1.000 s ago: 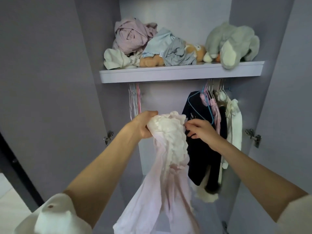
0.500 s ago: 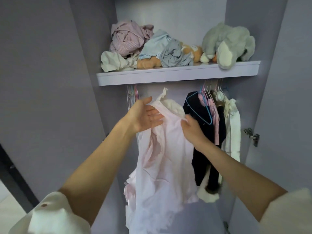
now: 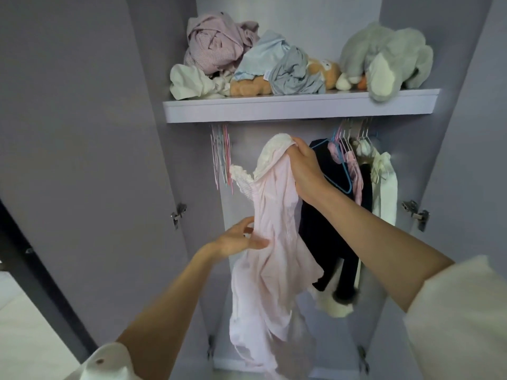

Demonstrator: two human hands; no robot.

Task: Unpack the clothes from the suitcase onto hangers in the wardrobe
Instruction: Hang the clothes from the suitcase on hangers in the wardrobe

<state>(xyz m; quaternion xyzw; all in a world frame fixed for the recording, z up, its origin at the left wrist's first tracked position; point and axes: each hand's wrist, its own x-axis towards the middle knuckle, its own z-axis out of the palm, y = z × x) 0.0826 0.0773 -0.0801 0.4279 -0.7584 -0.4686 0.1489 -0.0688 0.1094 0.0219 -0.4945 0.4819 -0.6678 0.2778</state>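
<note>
A pale pink dress [image 3: 269, 242] with white ruffled trim hangs in front of the open wardrobe. My right hand [image 3: 304, 168] grips its ruffled top edge and holds it up just below the shelf. Lower down, my left hand [image 3: 238, 237] touches the dress's left side with relaxed, spread fingers. Empty pink and blue hangers [image 3: 222, 157] hang bunched at the left end of the rail. To the right, a black garment [image 3: 329, 215] hangs on a blue hanger [image 3: 340, 174], beside a pink piece and a cream garment [image 3: 384, 185].
The wardrobe shelf [image 3: 299, 108] carries crumpled clothes [image 3: 219, 48], a small bear [image 3: 321, 72] and a grey plush elephant [image 3: 384, 56]. Both grey doors stand open, with hinges [image 3: 178, 212] on the side walls. The suitcase is out of view.
My right hand has risen and now holds the dress's top alone. My left hand has let go of the top and dropped to the dress's side. The dress has unfolded and hangs longer.
</note>
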